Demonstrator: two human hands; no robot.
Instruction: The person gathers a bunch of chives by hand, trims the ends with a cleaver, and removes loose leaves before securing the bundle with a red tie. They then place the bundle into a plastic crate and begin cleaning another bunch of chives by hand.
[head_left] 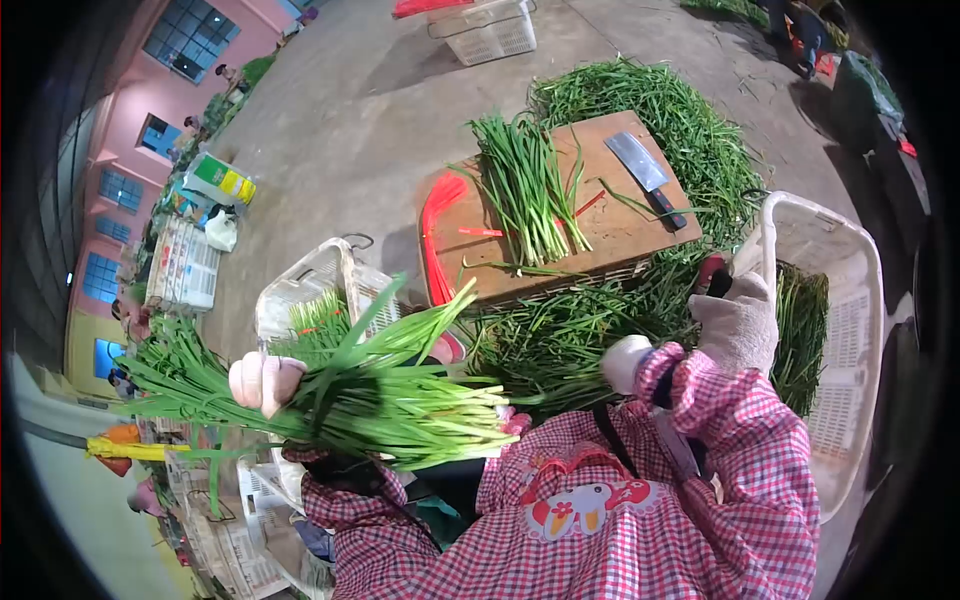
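Note:
My left hand (267, 383), pale and seemingly gloved, is closed round a thick bunch of garlic chives (410, 415). Their pale cut ends point right and the green leaves trail off to the left. Above my lap is my right hand (625, 364), a rounded pale shape at the end of a checked sleeve; its fingers are hidden. In front, a wooden board (610, 255) carries another bunch of chives (525, 185), a cleaver (640, 170) with a black handle, and a bundle of red ties (438, 225). A few loose red strips lie beside that bunch.
Loose chives (650, 105) are heaped behind the board, and more (570, 345) lie before it. White baskets stand at my right (850, 330), at my left (290, 285) and farther off (490, 40). Other people are along the left wall and at the upper right.

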